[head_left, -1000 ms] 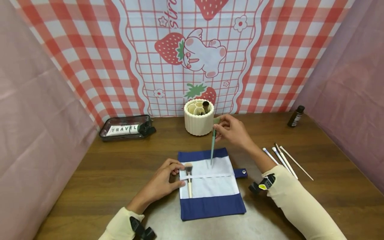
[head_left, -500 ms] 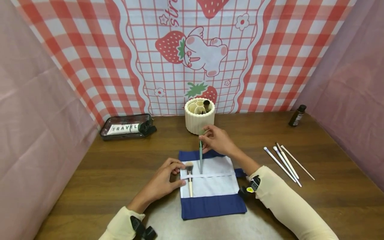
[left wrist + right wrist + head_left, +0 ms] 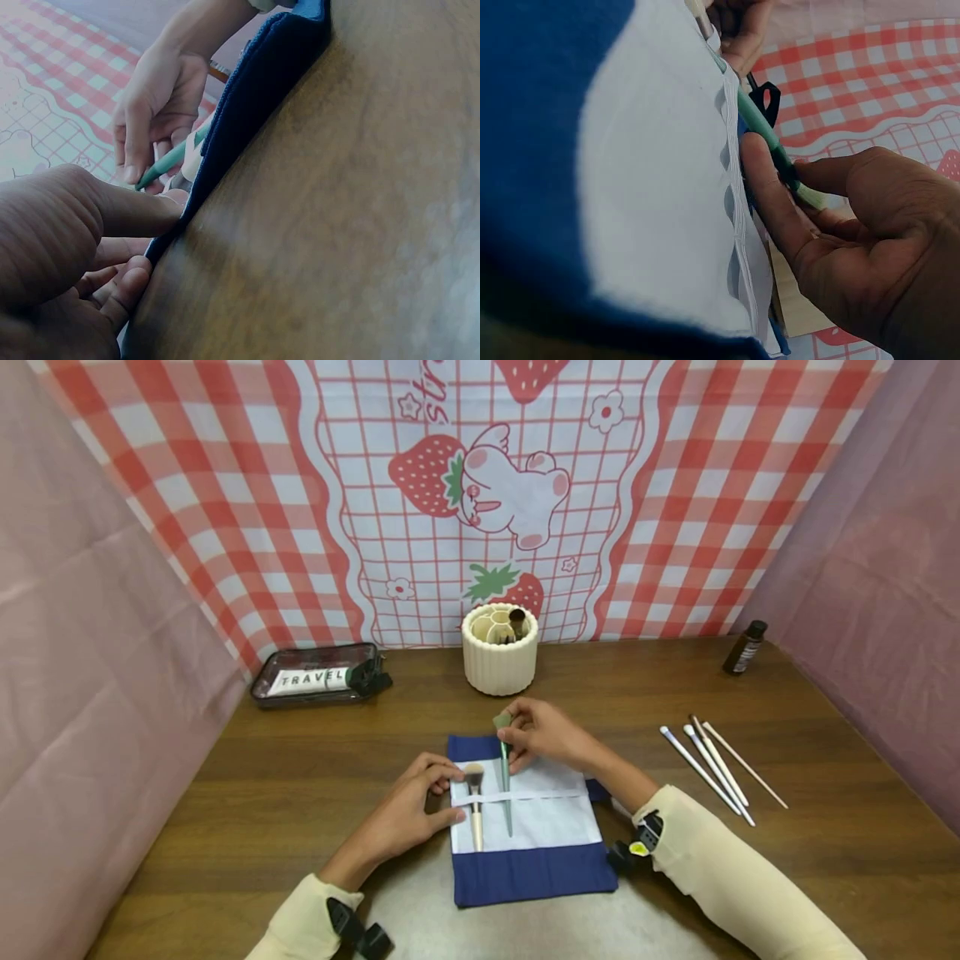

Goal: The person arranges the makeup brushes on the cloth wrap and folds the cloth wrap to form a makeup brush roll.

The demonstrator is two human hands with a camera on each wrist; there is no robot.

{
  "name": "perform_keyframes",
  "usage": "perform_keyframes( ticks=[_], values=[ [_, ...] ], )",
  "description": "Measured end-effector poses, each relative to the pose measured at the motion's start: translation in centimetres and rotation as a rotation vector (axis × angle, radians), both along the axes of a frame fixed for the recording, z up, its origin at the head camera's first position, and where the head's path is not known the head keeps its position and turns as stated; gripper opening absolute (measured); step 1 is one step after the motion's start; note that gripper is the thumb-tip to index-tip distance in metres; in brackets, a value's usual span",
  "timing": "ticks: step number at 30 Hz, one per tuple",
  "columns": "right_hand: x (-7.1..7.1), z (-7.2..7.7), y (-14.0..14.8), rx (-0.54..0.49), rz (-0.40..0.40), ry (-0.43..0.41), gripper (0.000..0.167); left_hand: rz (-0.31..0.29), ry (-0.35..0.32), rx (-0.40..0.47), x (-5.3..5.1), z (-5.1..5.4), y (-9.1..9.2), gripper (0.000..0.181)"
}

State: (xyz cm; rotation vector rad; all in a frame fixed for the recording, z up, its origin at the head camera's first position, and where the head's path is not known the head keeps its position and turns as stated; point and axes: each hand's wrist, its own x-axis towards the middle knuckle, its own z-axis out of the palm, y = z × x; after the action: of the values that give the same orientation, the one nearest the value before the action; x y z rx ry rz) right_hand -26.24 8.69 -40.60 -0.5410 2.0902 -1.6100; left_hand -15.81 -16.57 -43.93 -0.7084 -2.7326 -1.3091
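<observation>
A blue roll-up case with a white lining lies unfolded on the table. My right hand pinches a green brush near its bristle end; in the right wrist view the green handle passes under the white elastic band. Left of it, a brush with a cream handle lies under the same band. At the case's left edge, my left hand grips the fabric between thumb and fingers, as the left wrist view shows at the blue edge.
Behind the case stands a cream ribbed holder with a dark brush inside. A clear pouch with a white tube is at the back left. Several thin brushes lie to the right, and a dark bottle stands at the back right.
My right hand has moved left and down from beside the holder to the case's upper part. The green brush's handle tip now reaches below the elastic band. The left hand stays in place.
</observation>
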Motion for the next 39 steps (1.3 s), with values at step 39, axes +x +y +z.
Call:
perform_keyframes(
  ticks=[39],
  values=[
    [1.3,4.5,18.2,1.056,-0.245,0.487,0.022,0.005,-0.026,0.003,-0.1,0.0,0.0,0.04]
  ],
)
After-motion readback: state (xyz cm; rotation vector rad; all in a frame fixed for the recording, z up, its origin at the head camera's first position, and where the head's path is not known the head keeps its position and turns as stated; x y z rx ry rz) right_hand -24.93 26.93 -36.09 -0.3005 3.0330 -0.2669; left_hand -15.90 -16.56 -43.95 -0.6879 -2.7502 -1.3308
